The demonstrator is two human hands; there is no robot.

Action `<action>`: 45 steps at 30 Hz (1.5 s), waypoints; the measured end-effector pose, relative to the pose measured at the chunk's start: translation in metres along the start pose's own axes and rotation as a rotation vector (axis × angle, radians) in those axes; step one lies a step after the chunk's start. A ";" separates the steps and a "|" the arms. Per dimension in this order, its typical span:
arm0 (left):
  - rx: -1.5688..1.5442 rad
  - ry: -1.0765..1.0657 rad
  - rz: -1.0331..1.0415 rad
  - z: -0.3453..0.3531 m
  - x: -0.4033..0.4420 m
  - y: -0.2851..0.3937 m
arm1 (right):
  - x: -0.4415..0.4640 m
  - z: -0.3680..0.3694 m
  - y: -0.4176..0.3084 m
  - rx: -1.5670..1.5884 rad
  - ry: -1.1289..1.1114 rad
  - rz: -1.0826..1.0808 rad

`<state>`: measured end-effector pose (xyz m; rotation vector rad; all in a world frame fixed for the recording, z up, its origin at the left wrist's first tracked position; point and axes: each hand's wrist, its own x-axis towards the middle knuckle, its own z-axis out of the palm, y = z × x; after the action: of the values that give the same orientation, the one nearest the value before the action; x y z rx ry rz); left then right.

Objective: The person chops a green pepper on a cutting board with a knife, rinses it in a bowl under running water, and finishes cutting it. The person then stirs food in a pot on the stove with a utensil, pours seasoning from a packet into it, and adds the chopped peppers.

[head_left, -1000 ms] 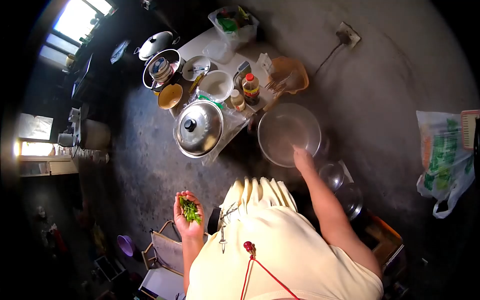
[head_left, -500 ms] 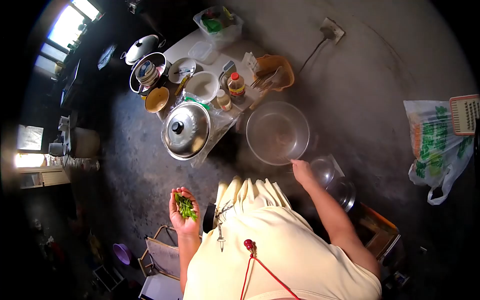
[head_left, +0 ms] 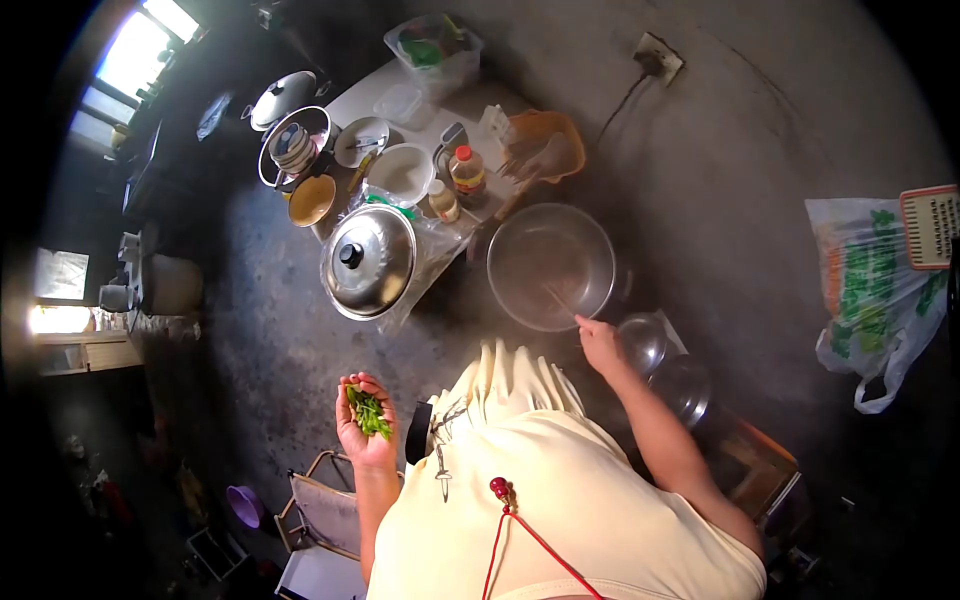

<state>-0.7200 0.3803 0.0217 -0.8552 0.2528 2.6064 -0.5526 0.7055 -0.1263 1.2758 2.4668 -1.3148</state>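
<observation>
We are seeing a plain grey wall (head_left: pixel 770 110) carrying a socket (head_left: pixel 668 60), and a dark, blotchy floor (head_left: pixel 270 280) spreading beside a white table (head_left: pixel 362 98); we are noticing daylight glowing through an upper-left window (head_left: pixel 130 55), deep shadow filling the left edge, and a framed chair (head_left: pixel 325 505) standing lower left

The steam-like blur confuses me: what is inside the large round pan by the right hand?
Inside the pan, thin sticks show, reaching in from the right hand; the bottom looks hazy, so whatever else lies there cannot be made out.
</observation>
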 end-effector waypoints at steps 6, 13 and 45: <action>0.026 0.006 -0.028 0.005 0.007 -0.012 | 0.022 0.021 0.026 -0.062 0.118 -0.115; 0.011 0.027 -0.064 0.002 0.016 -0.011 | 0.027 0.018 0.044 -0.072 0.240 0.030; 0.122 0.183 -0.205 0.054 0.147 0.186 | 0.149 0.098 -0.178 -0.075 0.579 -0.099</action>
<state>-0.9337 0.2707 -0.0142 -1.0203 0.3514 2.3022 -0.8032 0.6783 -0.1324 1.7330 2.9450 -0.9522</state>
